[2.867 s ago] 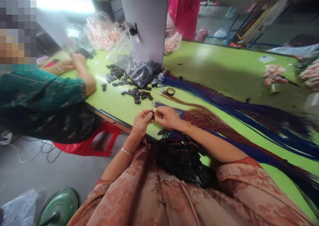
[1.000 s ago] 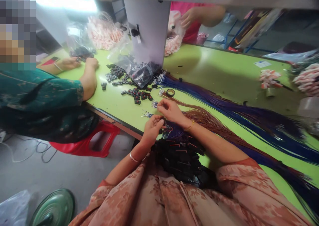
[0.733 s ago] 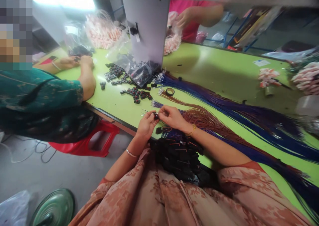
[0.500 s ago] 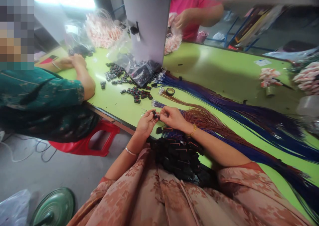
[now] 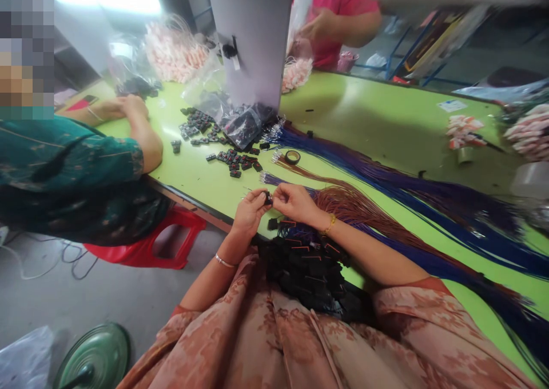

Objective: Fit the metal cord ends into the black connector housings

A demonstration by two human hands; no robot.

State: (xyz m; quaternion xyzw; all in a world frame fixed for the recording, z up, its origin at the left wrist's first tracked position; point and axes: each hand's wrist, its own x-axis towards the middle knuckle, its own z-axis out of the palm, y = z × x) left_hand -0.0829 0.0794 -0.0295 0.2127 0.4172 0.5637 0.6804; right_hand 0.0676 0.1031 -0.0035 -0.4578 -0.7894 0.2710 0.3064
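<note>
Between the fingertips of my left hand (image 5: pixel 249 210) is a small black connector housing (image 5: pixel 267 197). My right hand (image 5: pixel 295 201) is pinched close against its right side; what sits in those fingers is too small to make out. Below my hands, along the table edge by my lap, lies a heap of black connector pieces (image 5: pixel 306 269) with thin orange wires. A bundle of brown wires (image 5: pixel 351 206) with metal ends runs to the right beside my right wrist. Loose black housings (image 5: pixel 234 159) lie on the green table beyond my hands.
Blue and purple wires (image 5: pixel 369 160) stretch along the table (image 5: pixel 343 108). A tape roll (image 5: pixel 292 157) and a plastic bag (image 5: pixel 249 126) lie near a pillar (image 5: pixel 253 46). A co-worker in teal (image 5: pixel 72 160) sits at left on a red stool (image 5: pixel 158 246); another person in pink (image 5: pixel 343 28) stands opposite.
The connector housing has turned slightly in my left fingers, and my right hand has shifted a little left. Across the table, the hands of the person in pink have moved.
</note>
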